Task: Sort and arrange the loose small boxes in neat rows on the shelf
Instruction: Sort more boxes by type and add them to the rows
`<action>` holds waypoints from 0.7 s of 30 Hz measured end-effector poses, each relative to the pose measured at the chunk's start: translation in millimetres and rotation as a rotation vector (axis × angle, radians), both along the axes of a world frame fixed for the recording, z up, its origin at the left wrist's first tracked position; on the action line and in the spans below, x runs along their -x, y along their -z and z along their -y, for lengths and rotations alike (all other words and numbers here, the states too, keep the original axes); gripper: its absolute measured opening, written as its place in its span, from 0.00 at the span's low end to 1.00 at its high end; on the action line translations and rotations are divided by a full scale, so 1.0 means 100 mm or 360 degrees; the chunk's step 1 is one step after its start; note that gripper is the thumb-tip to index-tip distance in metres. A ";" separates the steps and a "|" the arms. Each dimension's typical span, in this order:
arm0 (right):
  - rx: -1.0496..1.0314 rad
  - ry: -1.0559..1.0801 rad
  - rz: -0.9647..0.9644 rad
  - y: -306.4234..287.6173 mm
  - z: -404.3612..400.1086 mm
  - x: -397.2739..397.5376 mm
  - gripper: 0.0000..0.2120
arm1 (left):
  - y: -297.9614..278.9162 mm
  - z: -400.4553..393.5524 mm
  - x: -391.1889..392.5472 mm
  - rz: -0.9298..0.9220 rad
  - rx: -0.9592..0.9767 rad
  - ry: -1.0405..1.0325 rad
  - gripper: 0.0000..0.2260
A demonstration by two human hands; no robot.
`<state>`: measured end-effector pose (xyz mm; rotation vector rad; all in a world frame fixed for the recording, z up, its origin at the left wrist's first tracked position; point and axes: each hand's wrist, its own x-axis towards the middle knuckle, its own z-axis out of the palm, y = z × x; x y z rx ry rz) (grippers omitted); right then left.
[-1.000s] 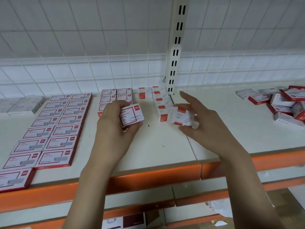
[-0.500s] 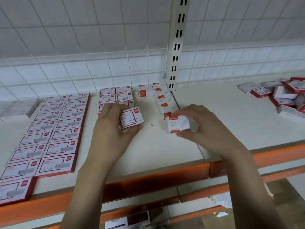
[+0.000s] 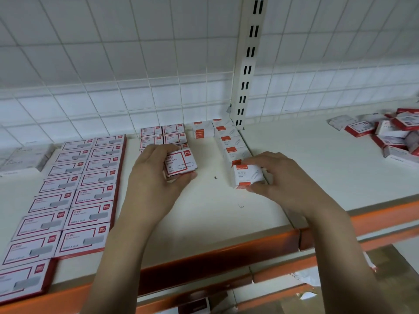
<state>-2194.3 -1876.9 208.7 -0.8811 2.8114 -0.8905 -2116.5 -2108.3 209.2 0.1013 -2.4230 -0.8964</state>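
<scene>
My left hand [image 3: 151, 175] holds a small white box with a red border [image 3: 180, 163], lifted a little above the white shelf [image 3: 210, 214], in front of a short block of matching boxes [image 3: 162, 134]. My right hand [image 3: 280, 181] pinches a white box with an orange label [image 3: 247, 175] between thumb and fingers; it sits at the near end of a column of like boxes [image 3: 231, 141] running back to the wall. A loose heap of small boxes [image 3: 394, 134] lies at the far right of the shelf.
Two long rows of flat red-bordered boxes [image 3: 74, 191] fill the left of the shelf, with grey boxes [image 3: 25, 157] beyond them. A slotted upright post [image 3: 248, 64] and wire grid stand behind. The orange shelf edge [image 3: 217, 252] runs along the front. Small bits of debris lie between my hands.
My right hand has closed round the orange-labelled box and brought it down at the near end of its column. My left hand still holds its box in about the same spot.
</scene>
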 end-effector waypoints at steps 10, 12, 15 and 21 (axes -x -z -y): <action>-0.0009 -0.0044 0.0071 0.00 0.14 0.07 0.23 | 0.01 0.14 -0.02 0.0016 0.0019 -0.0039 0.22; -0.0026 -0.0030 0.0088 0.02 0.12 0.08 0.24 | 0.02 0.14 -0.01 0.0026 0.0028 -0.0039 0.22; -0.0003 -0.0014 0.0107 0.02 0.08 0.08 0.23 | 0.04 0.09 0.02 0.0063 0.0001 -0.0022 0.22; 0.0050 0.0006 0.0021 0.06 0.01 0.12 0.20 | 0.06 0.00 0.05 0.0109 -0.0008 0.0019 0.21</action>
